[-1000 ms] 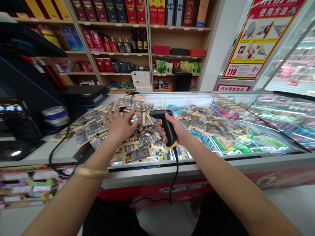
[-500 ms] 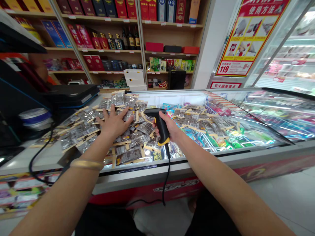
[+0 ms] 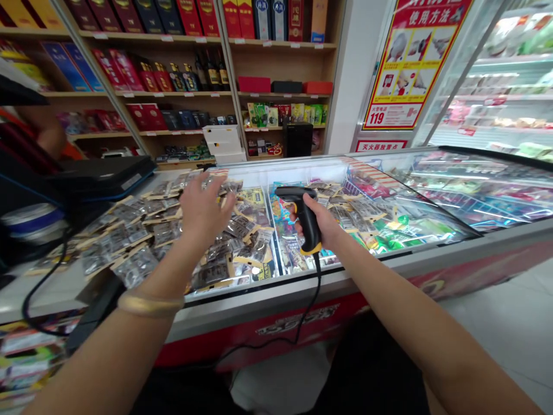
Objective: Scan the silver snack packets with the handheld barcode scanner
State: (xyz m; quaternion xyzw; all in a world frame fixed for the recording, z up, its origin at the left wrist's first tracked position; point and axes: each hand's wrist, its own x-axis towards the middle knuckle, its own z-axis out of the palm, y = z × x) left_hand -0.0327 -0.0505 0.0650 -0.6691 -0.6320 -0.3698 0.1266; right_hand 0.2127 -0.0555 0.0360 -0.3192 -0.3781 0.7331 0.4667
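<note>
My right hand (image 3: 322, 222) is wrapped round the handle of a black and yellow barcode scanner (image 3: 307, 225), held above the freezer glass with its head pointing left. A cable (image 3: 318, 276) hangs from the handle's base. My left hand (image 3: 204, 207), slightly blurred, has its fingers apart and holds nothing; it is over the small clear packets (image 3: 125, 233) with tan edges. These packets lie heaped on the counter and the left part of the freezer top. More packets (image 3: 356, 210) of the same kind lie farther right, beyond the scanner.
The chest freezer (image 3: 276, 294) holds colourful packs under its glass. At the left stand a dark counter machine (image 3: 103, 173) and a roll of tape (image 3: 32, 222). Another person's arm (image 3: 49, 132) shows behind. Shelves (image 3: 173, 40) of boxes and bottles line the back wall.
My left hand has lifted from the packets, its fingers tilting up. The packets in the middle have shifted left, baring a white divider. The scanner has moved right, and the view has turned slightly.
</note>
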